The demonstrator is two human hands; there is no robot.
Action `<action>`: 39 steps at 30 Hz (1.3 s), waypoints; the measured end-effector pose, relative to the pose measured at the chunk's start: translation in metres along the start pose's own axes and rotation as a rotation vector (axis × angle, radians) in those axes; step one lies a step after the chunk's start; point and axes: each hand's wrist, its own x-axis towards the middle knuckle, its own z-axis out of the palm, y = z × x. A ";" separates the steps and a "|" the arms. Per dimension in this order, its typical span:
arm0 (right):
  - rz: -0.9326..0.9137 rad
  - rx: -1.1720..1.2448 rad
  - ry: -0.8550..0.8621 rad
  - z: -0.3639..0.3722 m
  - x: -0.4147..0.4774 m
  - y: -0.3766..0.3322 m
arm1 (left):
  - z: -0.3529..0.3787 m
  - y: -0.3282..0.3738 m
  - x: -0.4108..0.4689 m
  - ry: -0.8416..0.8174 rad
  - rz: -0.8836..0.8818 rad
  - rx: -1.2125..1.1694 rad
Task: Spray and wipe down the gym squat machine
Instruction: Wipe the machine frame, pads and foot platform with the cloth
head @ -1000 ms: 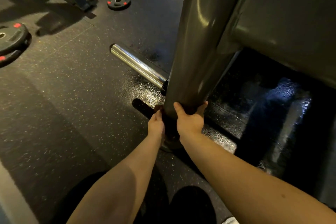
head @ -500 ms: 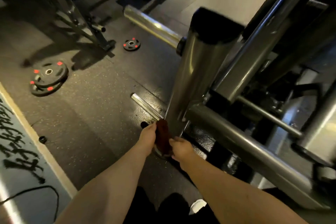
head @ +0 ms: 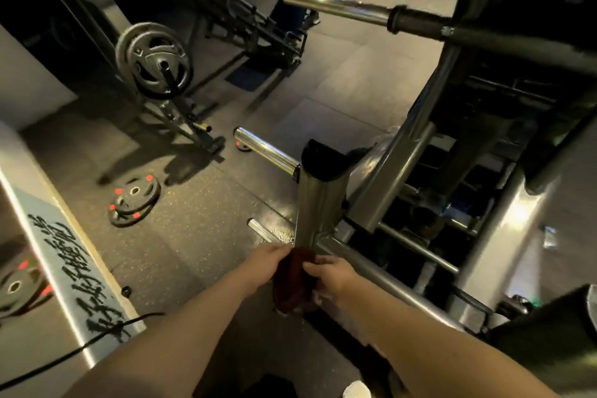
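The squat machine's grey steel upright post (head: 318,203) with a black cap stands at centre, joined to slanted tubes and a low crossbar (head: 381,278). A dark red cloth (head: 292,281) hangs in front of the post's base. My left hand (head: 266,263) grips the cloth's upper left edge. My right hand (head: 332,275) pinches its right edge, fingers curled on the fabric. Both forearms reach in from the bottom. No spray bottle is visible.
Chrome plate pegs (head: 268,150) (head: 336,6) stick out to the left of the machine. Black weight plates with red marks (head: 134,200) lie on the rubber floor. A loaded plate rack (head: 153,61) stands at upper left. A grey painted strip with a cable (head: 55,268) runs along the left.
The view has risen and pulled back from the post's base. Both hands left the post's foot and came toward me, now holding the red cloth between them off the post.
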 end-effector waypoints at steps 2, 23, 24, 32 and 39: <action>-0.018 0.009 -0.002 -0.010 -0.011 -0.013 | 0.001 0.015 -0.005 0.007 0.062 0.078; -0.304 0.154 0.327 0.091 0.067 -0.116 | -0.167 0.109 0.119 -0.310 0.288 0.387; -0.291 0.113 0.396 0.102 0.071 -0.118 | -0.178 0.114 0.129 -0.356 0.297 0.374; -0.309 0.584 0.375 0.161 0.068 -0.142 | -0.215 0.149 0.184 -0.641 0.288 0.280; -0.349 0.678 0.396 0.170 0.057 -0.153 | -0.210 0.163 0.196 -0.615 0.393 0.366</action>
